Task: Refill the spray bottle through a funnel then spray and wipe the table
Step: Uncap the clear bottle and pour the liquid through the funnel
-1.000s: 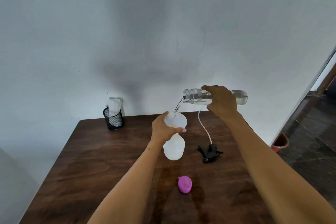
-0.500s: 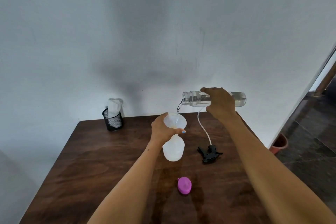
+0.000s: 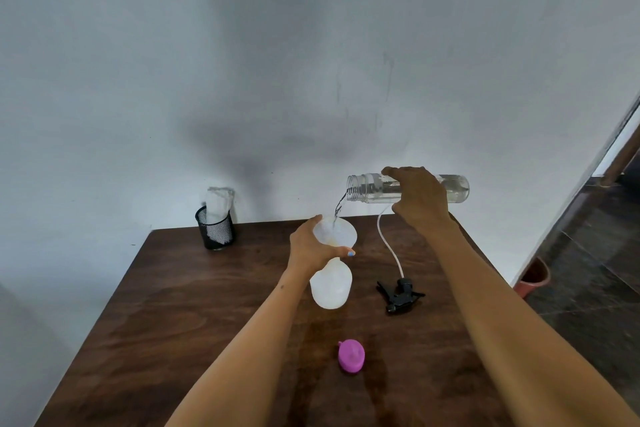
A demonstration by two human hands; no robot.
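Observation:
A white translucent spray bottle (image 3: 330, 289) stands on the dark wooden table (image 3: 194, 305) with a white funnel (image 3: 337, 231) in its neck. My left hand (image 3: 311, 246) grips the funnel at the bottle's neck. My right hand (image 3: 420, 198) holds a clear water bottle (image 3: 367, 188) lying level above and to the right of the funnel, mouth to the left. A thin stream of water (image 3: 339, 206) falls from it into the funnel. The black spray head (image 3: 400, 295) with its white tube (image 3: 388, 243) lies on the table to the right.
A pink cap (image 3: 351, 355) lies near the table's front middle. A black mesh cup (image 3: 216, 230) with a white cloth (image 3: 219, 203) in it stands at the back left by the wall. A reddish pot (image 3: 533, 276) sits on the dark floor to the right.
The water keeps running into the funnel. Both hands and both bottles hold almost the same place; the view has shifted slightly.

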